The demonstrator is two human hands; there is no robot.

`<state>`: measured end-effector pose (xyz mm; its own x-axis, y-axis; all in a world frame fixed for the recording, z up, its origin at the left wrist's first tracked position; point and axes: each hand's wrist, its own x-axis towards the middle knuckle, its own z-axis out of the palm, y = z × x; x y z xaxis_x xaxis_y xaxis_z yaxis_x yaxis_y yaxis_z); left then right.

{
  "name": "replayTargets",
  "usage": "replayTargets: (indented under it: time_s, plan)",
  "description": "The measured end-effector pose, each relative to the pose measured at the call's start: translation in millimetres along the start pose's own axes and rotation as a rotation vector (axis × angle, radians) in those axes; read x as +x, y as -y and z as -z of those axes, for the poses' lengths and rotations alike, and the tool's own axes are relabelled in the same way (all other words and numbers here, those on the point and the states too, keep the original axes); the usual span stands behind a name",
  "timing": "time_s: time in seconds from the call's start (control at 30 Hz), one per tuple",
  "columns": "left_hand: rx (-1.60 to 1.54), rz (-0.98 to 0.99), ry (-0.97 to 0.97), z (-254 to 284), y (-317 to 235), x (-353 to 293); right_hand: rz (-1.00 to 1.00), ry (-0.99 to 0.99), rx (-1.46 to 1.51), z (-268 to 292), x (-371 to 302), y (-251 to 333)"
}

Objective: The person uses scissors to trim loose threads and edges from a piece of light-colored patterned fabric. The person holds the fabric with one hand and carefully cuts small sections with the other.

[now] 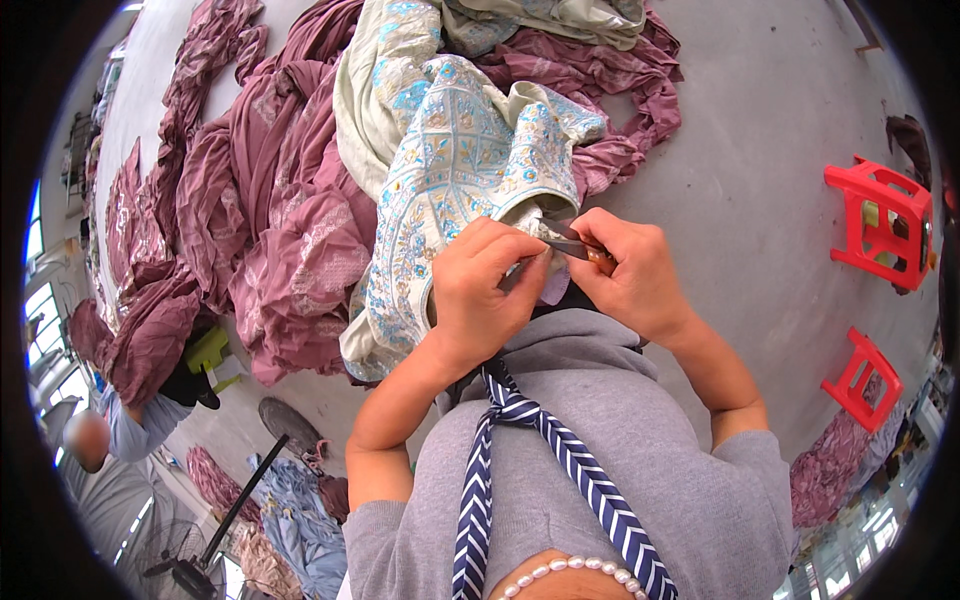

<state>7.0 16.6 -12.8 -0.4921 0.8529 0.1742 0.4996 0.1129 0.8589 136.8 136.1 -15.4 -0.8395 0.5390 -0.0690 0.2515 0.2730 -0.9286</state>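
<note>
A cream garment (pixel 440 185) with blue and gold embroidery hangs over my lap and runs forward onto the pile. My left hand (pixel 485 285) is closed in a pinch on its edge, near an opening in the cloth. In my right hand (pixel 640 272) is a small pair of scissors (pixel 572 247) with dark blades and a brownish handle. The blades point left and come close to my left fingertips at the cloth's edge. Whether a thread lies between them is too small to make out.
Heaped mauve cloth (pixel 290 190) covers the floor to the left and ahead. Two red plastic stools (pixel 880 225) stand at the right, with more mauve cloth (pixel 835 465) below them. Another person (pixel 145 415) sits at the far left, and a fan (pixel 190 570) stands at lower left.
</note>
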Motion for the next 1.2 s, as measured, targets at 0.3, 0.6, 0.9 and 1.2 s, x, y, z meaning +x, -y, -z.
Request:
replayTargets:
  time_s: [0.3,0.6,0.9,1.2]
  plan:
    - [-0.310,0.510,0.103,9,2,-8,-0.208,-0.029,0.375,-13,-3,-8]
    - [-0.335,0.444,0.114,6,6,-10,-0.246,-0.038,0.445,-15,-8,-16]
    - [-0.172,0.333,0.033,2,-1,-7,-0.381,0.114,0.614,21,-19,14]
    - [-0.112,0.221,0.005,-1,-2,-7,-0.775,0.426,0.926,20,-25,7]
